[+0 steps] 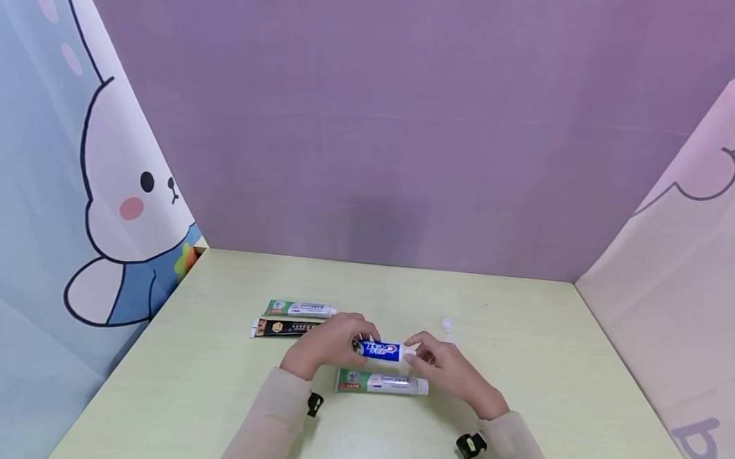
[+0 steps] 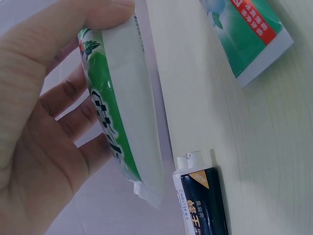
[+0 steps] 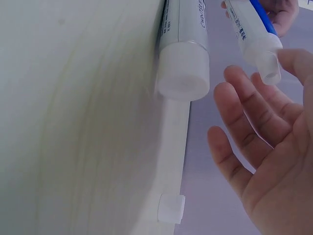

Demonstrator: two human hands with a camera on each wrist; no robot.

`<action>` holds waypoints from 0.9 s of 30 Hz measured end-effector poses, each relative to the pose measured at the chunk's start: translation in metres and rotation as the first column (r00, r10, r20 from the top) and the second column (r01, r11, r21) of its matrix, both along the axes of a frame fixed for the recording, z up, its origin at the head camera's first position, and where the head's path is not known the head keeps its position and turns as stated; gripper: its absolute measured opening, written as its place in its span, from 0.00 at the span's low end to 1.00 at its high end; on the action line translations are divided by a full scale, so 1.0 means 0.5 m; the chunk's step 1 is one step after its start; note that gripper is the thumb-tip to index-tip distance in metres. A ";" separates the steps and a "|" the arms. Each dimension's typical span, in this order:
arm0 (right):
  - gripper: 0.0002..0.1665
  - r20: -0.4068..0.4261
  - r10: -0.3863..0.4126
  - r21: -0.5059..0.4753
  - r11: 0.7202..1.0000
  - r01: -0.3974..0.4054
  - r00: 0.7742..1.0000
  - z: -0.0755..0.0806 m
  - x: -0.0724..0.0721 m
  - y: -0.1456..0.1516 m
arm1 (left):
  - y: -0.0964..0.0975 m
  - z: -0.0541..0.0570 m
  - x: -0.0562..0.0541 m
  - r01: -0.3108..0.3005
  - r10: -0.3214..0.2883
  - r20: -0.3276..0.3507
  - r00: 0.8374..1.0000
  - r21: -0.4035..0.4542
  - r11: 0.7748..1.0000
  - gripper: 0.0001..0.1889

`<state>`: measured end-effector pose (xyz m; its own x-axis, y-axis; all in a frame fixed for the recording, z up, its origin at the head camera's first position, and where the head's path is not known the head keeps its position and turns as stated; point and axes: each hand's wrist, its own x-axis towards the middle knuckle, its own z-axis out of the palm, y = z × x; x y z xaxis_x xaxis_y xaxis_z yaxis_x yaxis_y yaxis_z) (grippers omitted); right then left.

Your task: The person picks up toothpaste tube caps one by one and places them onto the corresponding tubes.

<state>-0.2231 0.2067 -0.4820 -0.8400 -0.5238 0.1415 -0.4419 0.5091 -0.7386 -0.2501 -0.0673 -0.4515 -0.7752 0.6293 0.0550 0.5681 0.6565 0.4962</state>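
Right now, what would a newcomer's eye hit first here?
Probably the big cartoon rabbit on the cloth at the left of the head view. Next, the blue-labelled toothpaste tube, gripped by the left hand above the table, with the right hand at its nozzle end. Then the black tube, dark against the pale tabletop, just left of the hands.
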 end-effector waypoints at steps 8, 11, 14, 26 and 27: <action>0.15 -0.033 -0.038 -0.024 0.999 0.037 0.999 0.000 0.000 -0.003 | -0.002 0.002 -0.002 -0.005 0.005 0.007 1.000 0.004 1.000 0.21; 0.15 -0.040 -0.052 -0.024 0.998 0.051 0.998 0.000 0.002 -0.003 | -0.002 0.003 -0.001 -0.009 0.009 0.010 1.000 -0.001 1.000 0.21; 0.15 -0.050 -0.054 -0.026 0.998 0.052 0.997 -0.001 0.003 -0.003 | -0.003 0.004 0.000 -0.013 0.013 0.015 1.000 -0.001 1.000 0.21; 0.12 -0.121 -0.044 -0.029 0.999 0.041 0.992 -0.001 0.000 -0.005 | -0.002 0.003 -0.002 -0.011 0.011 -0.002 1.000 0.008 1.000 0.20; 0.12 -0.118 -0.045 -0.026 0.999 0.043 0.992 -0.001 0.001 -0.005 | -0.002 0.003 -0.002 -0.011 0.011 -0.002 1.000 0.008 1.000 0.20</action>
<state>-0.2227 0.2041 -0.4823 -0.8387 -0.4820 0.2536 -0.5048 0.5132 -0.6941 -0.2512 -0.0681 -0.4500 -0.7819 0.6204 0.0615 0.5621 0.6589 0.4999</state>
